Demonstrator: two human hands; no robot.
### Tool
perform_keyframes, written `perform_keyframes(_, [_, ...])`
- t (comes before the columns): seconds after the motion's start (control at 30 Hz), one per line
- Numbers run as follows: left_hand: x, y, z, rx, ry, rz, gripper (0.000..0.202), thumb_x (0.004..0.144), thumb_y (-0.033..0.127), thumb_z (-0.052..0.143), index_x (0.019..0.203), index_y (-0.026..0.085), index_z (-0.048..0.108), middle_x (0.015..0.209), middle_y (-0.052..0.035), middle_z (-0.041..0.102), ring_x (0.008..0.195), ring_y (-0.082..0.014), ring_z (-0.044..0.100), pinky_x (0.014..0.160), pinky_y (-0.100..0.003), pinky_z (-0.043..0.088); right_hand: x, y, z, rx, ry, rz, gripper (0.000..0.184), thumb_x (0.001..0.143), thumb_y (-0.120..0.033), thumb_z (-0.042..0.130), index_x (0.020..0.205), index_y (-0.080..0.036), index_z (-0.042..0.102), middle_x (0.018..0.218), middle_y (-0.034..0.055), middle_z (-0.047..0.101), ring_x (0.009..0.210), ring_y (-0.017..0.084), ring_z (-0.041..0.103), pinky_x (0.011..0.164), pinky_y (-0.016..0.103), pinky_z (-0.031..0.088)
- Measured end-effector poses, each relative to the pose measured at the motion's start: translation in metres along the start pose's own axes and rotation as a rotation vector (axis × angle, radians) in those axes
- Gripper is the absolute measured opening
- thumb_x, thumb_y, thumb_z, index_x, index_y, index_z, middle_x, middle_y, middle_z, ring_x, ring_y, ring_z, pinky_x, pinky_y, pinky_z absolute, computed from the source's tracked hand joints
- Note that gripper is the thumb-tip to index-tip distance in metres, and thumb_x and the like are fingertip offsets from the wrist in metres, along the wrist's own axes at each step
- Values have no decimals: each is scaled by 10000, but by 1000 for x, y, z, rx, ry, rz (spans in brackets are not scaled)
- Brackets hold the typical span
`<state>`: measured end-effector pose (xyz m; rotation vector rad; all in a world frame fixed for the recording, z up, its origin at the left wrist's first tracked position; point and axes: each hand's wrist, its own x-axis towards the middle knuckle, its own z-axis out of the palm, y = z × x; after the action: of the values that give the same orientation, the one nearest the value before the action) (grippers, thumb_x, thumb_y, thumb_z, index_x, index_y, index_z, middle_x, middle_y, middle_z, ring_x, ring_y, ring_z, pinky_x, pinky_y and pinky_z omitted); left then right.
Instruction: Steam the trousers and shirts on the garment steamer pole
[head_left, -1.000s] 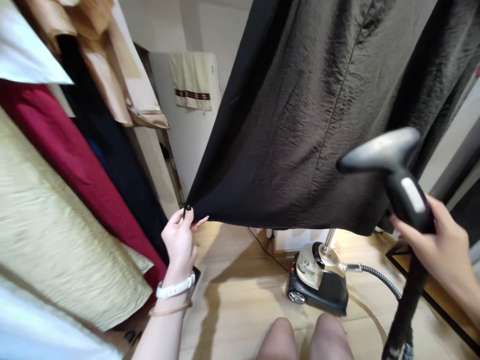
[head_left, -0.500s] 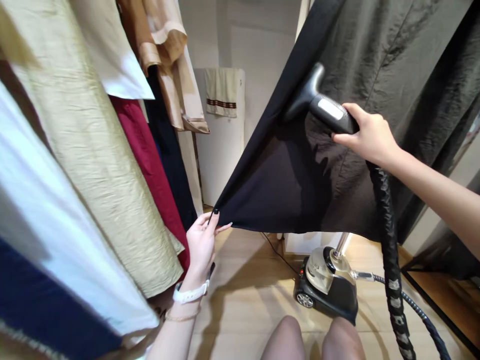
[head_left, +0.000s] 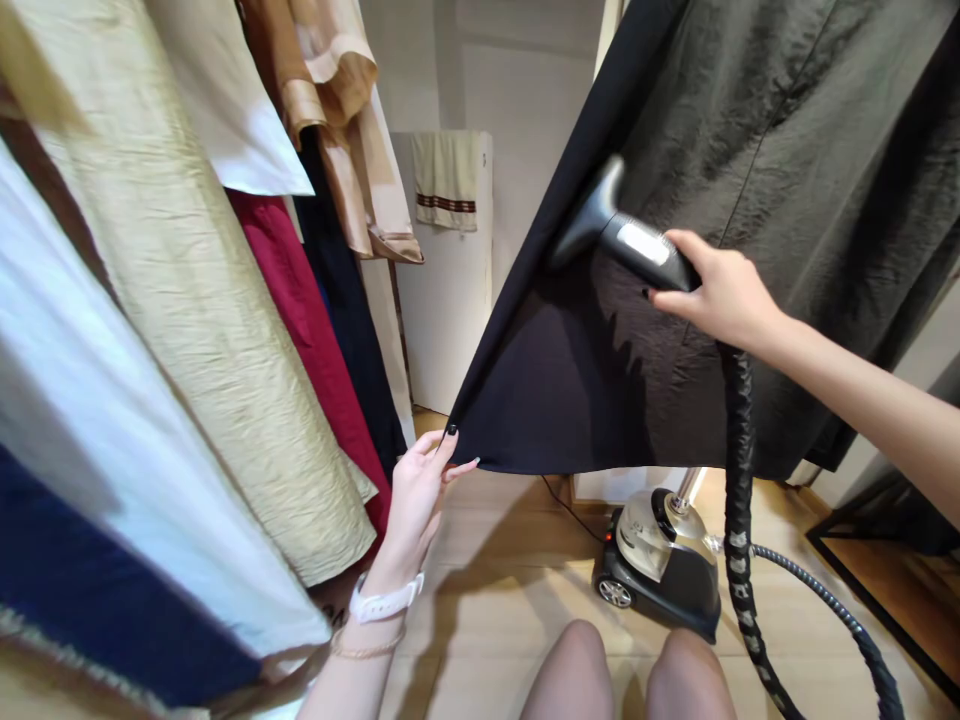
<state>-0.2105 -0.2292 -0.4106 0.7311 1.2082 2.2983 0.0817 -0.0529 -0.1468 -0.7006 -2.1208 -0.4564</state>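
Note:
A large black garment (head_left: 712,330) hangs at the right, and its lower left corner is pulled out taut. My left hand (head_left: 421,492) pinches that corner between thumb and fingers; a white watch sits on the wrist. My right hand (head_left: 716,295) is wrapped round the handle of a garment steamer head (head_left: 611,232), whose nozzle rests against the black cloth. A black ribbed hose (head_left: 739,520) drops from the handle toward the floor.
The steamer base (head_left: 658,575) stands on the wooden floor under the garment. Hanging clothes fill the left: beige (head_left: 187,300), white, red (head_left: 300,310), navy, tan. A white cabinet (head_left: 450,300) with a towel stands behind. My knees show at the bottom.
My right hand lifted the steamer head from low at the right up onto the black cloth, then slid it slightly down. My left hand kept hold of the corner.

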Motion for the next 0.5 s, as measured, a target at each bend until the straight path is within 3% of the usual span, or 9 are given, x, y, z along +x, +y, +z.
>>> perform_keyframes(0.1, [-2, -1, 0, -9, -2, -5, 551, 612, 531, 978, 881, 135, 707, 916, 11, 611, 752, -86, 613, 707, -211, 672, -15, -13, 12, -6, -154, -90, 694, 810, -343, 769, 1474, -263, 584, 1323, 87, 736, 1145, 369, 717, 972, 488, 572])
perform_keyframes(0.17, [-4, -1, 2, -7, 1, -2, 564, 604, 545, 979, 885, 140, 705, 915, 9, 615, 769, -96, 619, 708, -220, 675, -16, -16, 16, 4, -175, -101, 677, 823, -340, 752, 1475, -271, 583, 1337, 78, 732, 1153, 360, 714, 983, 485, 569])
perform_keyframes(0.37, [-9, 0, 5, 25, -2, 10, 611, 549, 577, 989, 859, 150, 682, 880, 16, 592, 765, -121, 616, 687, -283, 691, 22, 10, 11, 65, 70, 97, 684, 824, -373, 727, 1467, -189, 582, 1281, 126, 737, 1140, 386, 709, 985, 524, 560])
perform_keyframes(0.5, [-11, 1, 7, 23, 8, -21, 629, 499, 568, 1006, 832, 146, 680, 892, 16, 579, 763, -119, 595, 688, -309, 701, 22, 19, 20, 153, 85, 132, 680, 845, -382, 686, 1474, -158, 560, 1166, 120, 761, 1010, 343, 749, 935, 486, 578])
